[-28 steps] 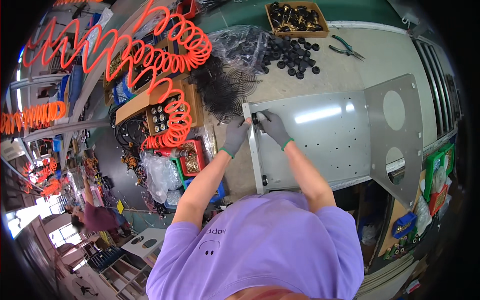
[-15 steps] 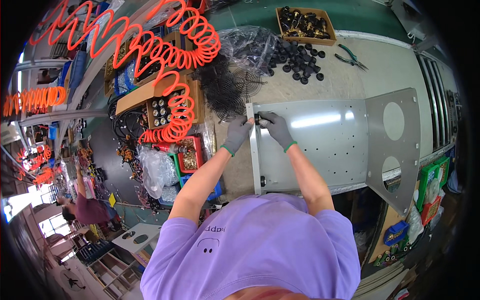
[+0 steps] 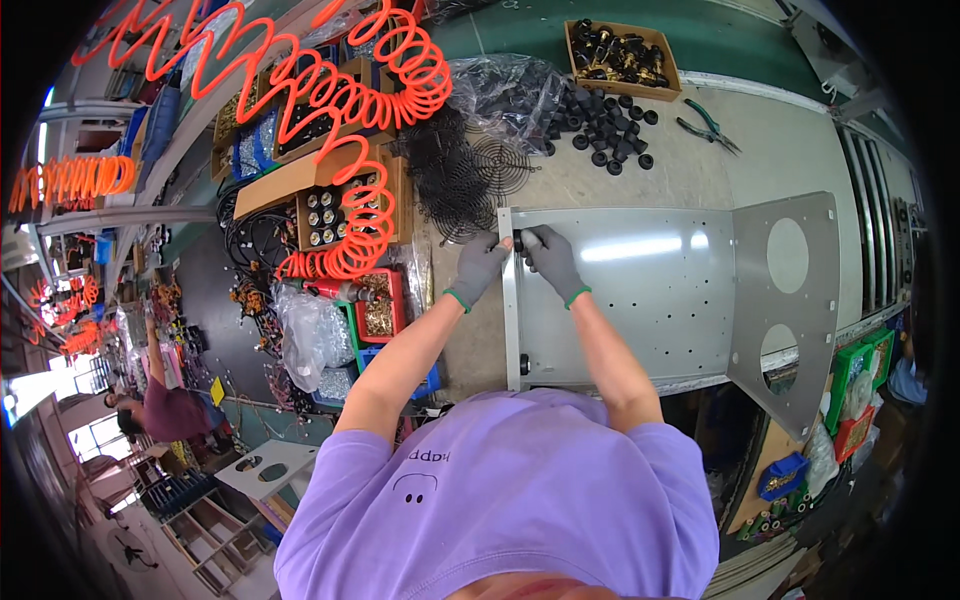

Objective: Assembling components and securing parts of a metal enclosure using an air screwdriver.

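A grey bent sheet-metal panel (image 3: 630,300) lies in front of me, its narrow upright flange on the left and a wall with round cutouts on the right. My left hand (image 3: 482,265), gloved in grey, is closed against the outside of the flange near its far end, thumb at the edge. Just inside that flange, my gloved right hand (image 3: 552,264) pinches a small black round part (image 3: 518,241), mostly covered by the fingers. A similar black round part (image 3: 525,365) sits inside the flange's near end.
Loose black rubber feet (image 3: 612,135) lie beyond the panel, beside pliers (image 3: 710,128) and black wire fan guards (image 3: 450,180). A cardboard box of black-and-brass fittings (image 3: 625,60) stands farther back. Orange coiled hoses (image 3: 400,85) hang at left above a red screw bin (image 3: 378,318).
My right fingers have curled and shifted slightly around the black part. Both hands stay at the flange's far end. The whole view has shifted a little.
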`<state>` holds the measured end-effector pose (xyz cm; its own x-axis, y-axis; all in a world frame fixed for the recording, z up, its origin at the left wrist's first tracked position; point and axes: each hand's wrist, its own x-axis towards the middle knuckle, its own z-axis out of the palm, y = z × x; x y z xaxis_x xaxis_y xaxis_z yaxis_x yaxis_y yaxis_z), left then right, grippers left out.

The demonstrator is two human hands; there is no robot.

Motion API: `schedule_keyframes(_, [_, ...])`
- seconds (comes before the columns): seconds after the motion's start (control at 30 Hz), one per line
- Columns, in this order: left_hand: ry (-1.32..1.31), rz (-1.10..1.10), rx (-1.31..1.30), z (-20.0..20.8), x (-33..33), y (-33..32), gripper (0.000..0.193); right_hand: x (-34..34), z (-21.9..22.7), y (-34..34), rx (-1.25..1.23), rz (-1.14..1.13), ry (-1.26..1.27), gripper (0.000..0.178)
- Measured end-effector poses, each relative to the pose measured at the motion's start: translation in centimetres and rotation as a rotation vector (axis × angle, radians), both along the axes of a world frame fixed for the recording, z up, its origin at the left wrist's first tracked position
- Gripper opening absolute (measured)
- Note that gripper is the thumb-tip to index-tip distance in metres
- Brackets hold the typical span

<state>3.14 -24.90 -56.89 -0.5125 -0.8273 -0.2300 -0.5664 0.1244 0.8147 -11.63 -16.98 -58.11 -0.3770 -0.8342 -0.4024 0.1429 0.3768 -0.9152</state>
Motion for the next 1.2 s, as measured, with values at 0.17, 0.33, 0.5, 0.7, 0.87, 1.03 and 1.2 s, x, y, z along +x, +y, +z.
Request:
schedule_keyframes(0.17, [0.003,0.02,0.016,-0.3,-0.1,0.0,0.035,-0.7,-0.2,-0.4,0.206,0.123,0.018,0.042])
schedule_keyframes(0.33, [-0.015,-0.007,0.016,-0.3,0.1,-0.3,0.037,-0.1,-0.5,-0.9,0.169,0.088,0.403,0.061])
schedule_keyframes(0.5, [0.052,0.022,0.008,-0.7,0.1,0.0,0.036,-0.8,0.4,0.8,0.401,0.101,0.013,0.052])
schedule_keyframes(0.7, [-0.08,-0.015,0.036,-0.2,-0.1,-0.3,0.039,-1.0,1.2,1.2,0.111,-0.079,-0.15,0.038])
schedule_keyframes(0.87, [-0.041,0.045,-0.124,0.8,-0.2,0.8,0.042,-0.5,0.0,1.2,-0.146,0.036,-0.01,0.031])
schedule_keyframes(1.03, [-0.154,0.052,0.039,0.6,-0.2,0.8,0.044,0.3,-1.8,0.9,-0.257,0.034,0.083,0.031])
schedule_keyframes(1.2, [-0.075,0.049,-0.021,0.0,-0.2,1.0,0.043,0.4,-3.1,1.1,-0.318,0.017,0.24,0.026])
